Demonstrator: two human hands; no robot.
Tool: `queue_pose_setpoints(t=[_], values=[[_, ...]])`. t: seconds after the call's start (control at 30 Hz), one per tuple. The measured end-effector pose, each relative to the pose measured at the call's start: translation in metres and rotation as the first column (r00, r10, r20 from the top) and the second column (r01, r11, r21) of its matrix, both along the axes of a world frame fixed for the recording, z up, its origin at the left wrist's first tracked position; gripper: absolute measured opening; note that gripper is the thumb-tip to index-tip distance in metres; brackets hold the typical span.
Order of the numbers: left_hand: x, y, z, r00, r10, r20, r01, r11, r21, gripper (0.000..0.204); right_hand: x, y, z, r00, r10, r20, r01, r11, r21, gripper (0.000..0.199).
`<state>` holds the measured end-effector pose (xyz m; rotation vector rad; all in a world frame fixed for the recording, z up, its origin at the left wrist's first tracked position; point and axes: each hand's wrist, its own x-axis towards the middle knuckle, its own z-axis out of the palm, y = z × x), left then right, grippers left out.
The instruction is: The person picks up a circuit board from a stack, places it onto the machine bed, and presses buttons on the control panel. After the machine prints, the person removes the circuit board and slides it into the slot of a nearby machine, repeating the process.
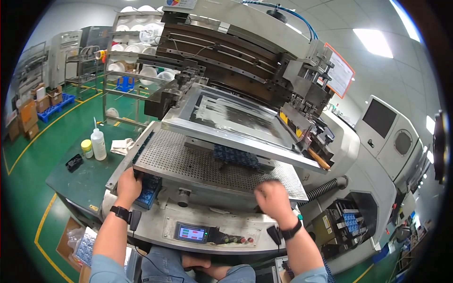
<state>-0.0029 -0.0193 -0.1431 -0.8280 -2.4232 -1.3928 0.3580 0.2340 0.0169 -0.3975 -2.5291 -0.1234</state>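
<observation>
My left hand (129,187) is closed at the left end of a stack of blue circuit boards (150,189), which lies on the ledge under a perforated metal plate (174,158). Its fingertips are partly hidden. Over the right part of the plate's front edge, my right hand (273,199) is curled closed; whether anything is in it is hidden. Another blue patterned board (236,156) rests on the plate, below a raised screen-printing frame (245,145). Dark and pale smears of ink cover the frame's mesh (236,118).
A small lit control screen (192,232) and several knobs sit on the machine's front panel. At left, a green table (75,181) bears a squeeze bottle (98,144), a yellow-lidded jar (87,148) and a white cloth (122,146). A wooden handle (319,159) juts out beside the frame's right corner.
</observation>
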Motion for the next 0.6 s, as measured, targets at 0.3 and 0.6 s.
queue_pose_setpoints(t=[0.3, 0.6], values=[[0.006, 0.001, 0.003, 0.998, -0.010, -0.059, 0.014, 0.998, 0.065, 0.014, -0.034, 0.120, -0.017, 0.928, -0.372, 0.002, 0.366, 0.912, -0.185, 0.024], [-0.001, 0.004, -0.005, 0.996, -0.004, -0.088, 0.008, 0.999, 0.049, 0.012, -0.048, 0.135, -0.028, 0.904, -0.424, 0.054, 0.422, 0.866, -0.268, 0.031]])
